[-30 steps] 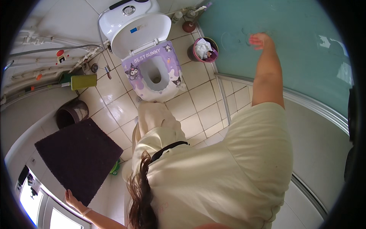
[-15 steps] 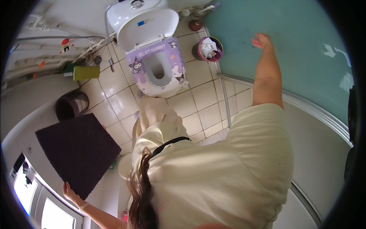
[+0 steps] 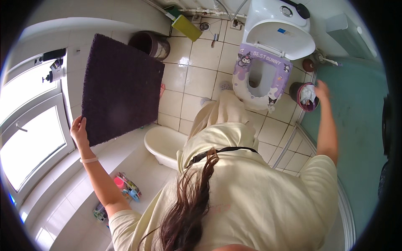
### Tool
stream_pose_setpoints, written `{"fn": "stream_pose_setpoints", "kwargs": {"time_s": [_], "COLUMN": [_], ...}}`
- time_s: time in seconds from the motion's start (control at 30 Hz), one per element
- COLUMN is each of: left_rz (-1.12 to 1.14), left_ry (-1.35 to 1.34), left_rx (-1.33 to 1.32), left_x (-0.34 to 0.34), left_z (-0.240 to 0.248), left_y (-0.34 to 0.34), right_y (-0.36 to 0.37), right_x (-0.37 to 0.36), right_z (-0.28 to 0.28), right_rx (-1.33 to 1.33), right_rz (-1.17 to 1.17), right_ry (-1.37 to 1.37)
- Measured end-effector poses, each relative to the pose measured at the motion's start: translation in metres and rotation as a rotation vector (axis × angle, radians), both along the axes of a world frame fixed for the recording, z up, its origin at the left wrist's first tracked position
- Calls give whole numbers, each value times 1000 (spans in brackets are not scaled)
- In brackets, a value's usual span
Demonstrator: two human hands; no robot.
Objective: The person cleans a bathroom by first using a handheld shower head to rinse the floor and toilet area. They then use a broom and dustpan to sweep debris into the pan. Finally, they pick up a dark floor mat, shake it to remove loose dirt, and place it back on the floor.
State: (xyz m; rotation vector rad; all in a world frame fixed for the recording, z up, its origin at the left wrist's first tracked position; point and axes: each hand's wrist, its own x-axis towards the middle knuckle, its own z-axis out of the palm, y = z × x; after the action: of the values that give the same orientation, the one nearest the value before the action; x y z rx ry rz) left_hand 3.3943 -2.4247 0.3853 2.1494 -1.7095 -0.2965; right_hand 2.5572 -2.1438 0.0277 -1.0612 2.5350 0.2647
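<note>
Dark mat [image 3: 123, 90] is shifting in front of the brown bin [image 3: 161, 48], left hand [image 3: 79, 129] pinching its edge, right hand [image 3: 322, 91] hovering near the pink-rimmed bin [image 3: 295, 91], grip unclear; mat apparently lifted, not yet being laid down.

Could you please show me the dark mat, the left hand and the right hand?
Dark mat [image 3: 120, 90], head view: middle of its flat face.
Left hand [image 3: 79, 130], head view: middle of the hand.
Right hand [image 3: 322, 91], head view: middle of the hand.

White toilet [image 3: 279, 38], cream tub [image 3: 162, 142], bright window [image 3: 37, 146]
</note>
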Motion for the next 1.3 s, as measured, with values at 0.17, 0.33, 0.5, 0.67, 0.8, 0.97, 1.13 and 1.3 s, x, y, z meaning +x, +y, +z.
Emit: {"fn": "stream_pose_setpoints", "kwargs": {"time_s": [0.17,0.33,0.5,0.67,0.8,0.97,1.13,1.3], "left_rz": [-16,-58,-76,-200,-698,-768,-754,-702], "left_ry": [164,134,86,-72,-892,-1251,-1268,-1289], "left_rx": [-25,17,-24,-57,98,95,68,111], "left_x": [46,29,37,109,157,150,155,170], "left_z": [38,116,177,231,296,319,334,338], "left_y": [13,14,19,17,23,28,33,41], "right_y": [-177,-298,-356,-368,-358,-356,-372,-398], "right_x": [235,389,487,518,535,551,556,517], "right_z": [34,32,63,74,77,74,71,59], "right_rx": [-360,-685,-708,-610,-484,-481,-602,-779], "right_rz": [448,765,783,921,1094,1090,1223,873], "right_ry": [-557,-775,-886,-895,-1003,-959,-694,-723]}}
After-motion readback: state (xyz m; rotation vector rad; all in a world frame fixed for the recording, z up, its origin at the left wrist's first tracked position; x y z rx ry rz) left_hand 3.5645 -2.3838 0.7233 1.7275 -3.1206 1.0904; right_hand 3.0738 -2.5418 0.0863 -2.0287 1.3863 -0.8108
